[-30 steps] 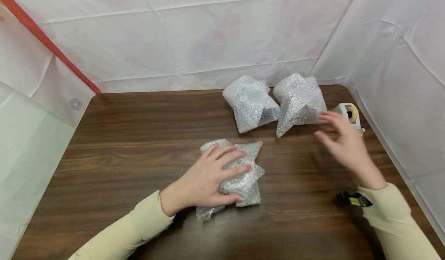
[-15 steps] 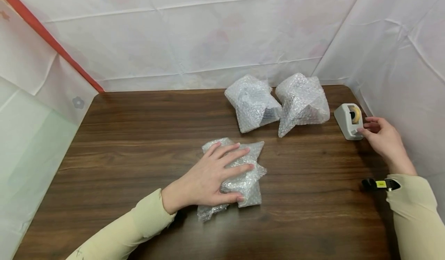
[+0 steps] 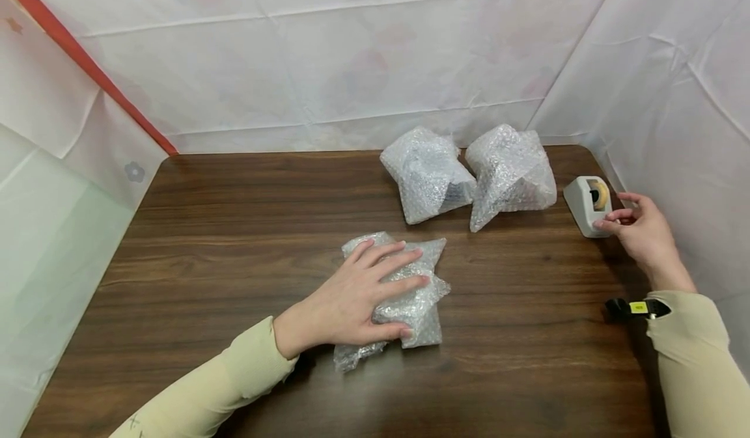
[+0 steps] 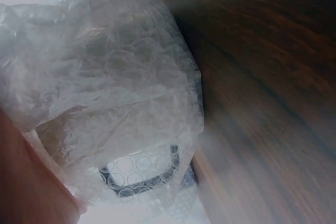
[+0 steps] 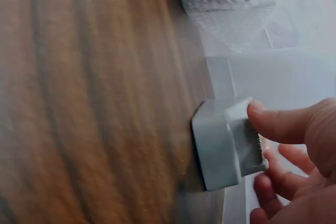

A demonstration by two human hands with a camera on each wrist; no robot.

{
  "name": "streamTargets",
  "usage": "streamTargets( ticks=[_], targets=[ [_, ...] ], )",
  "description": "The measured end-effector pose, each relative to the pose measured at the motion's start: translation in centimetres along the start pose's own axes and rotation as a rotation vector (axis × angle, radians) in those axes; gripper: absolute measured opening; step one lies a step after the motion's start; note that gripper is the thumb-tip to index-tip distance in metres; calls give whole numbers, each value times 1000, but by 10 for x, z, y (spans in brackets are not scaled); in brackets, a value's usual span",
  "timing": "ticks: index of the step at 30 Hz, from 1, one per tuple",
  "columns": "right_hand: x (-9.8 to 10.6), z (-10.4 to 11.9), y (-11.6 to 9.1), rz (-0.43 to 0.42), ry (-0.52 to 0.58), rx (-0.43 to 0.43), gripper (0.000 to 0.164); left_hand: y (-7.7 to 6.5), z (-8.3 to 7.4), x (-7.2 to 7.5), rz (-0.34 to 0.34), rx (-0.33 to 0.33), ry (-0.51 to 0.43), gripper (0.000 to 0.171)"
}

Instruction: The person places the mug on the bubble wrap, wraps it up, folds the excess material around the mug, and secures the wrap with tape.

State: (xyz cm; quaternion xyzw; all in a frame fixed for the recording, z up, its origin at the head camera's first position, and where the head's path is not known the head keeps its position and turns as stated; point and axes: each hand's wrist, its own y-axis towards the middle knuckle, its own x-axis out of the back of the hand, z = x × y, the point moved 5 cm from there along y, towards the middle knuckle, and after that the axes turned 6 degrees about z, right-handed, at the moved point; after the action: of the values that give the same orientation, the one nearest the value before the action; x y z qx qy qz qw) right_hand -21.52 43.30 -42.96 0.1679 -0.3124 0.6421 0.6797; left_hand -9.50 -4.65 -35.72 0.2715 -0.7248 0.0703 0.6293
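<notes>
My left hand [image 3: 363, 291] lies with fingers spread on a bubble-wrapped package [image 3: 418, 308] at the middle of the table. Close up in the left wrist view, the clear bubble wrap [image 4: 121, 72] lets a dark-edged, white-faced item [image 4: 139, 174] show through. At the right edge, my right hand [image 3: 647, 230] is at the front of a white tape dispenser [image 3: 580, 207] holding a yellowish roll. In the right wrist view, the thumb [image 5: 278, 121] and curled fingers grip either side of the dispenser's toothed cutter [image 5: 261, 150]. Any tape end there is hard to make out.
Two more bubble-wrapped packages, the left one [image 3: 430, 174] and the right one [image 3: 510, 171], stand side by side at the back of the dark wooden table [image 3: 234, 230]. White sheeting [image 3: 293, 67] hangs along the back and both sides.
My right hand has moved right, past the dispenser's front, and its thumb and fingers have come onto the cutter end. The left hand has stayed on the package.
</notes>
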Motion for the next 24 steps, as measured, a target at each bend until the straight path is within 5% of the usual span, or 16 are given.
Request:
streamTargets(
  ticks=[8, 11, 15, 18, 21, 24],
  targets=[
    [-3, 12, -9, -190, -109, 45, 45, -1, 1, -2, -4, 7, -11, 66],
    [0, 12, -12, -247, 77, 17, 28, -1, 2, -3, -2, 10, -21, 66],
    [8, 8, -19, -356, 575, -41, 12, -1, 2, -3, 5, 14, -23, 66],
    [14, 5, -27, -413, 811, -78, 15, -1, 2, -3, 7, 16, -27, 66],
    [18, 1, -36, -442, 859, -125, 24, -1, 2, -3, 7, 15, -28, 66],
    [21, -6, -42, -414, 788, -177, 25, 0, 2, -3, 7, 14, -32, 66]
  ],
)
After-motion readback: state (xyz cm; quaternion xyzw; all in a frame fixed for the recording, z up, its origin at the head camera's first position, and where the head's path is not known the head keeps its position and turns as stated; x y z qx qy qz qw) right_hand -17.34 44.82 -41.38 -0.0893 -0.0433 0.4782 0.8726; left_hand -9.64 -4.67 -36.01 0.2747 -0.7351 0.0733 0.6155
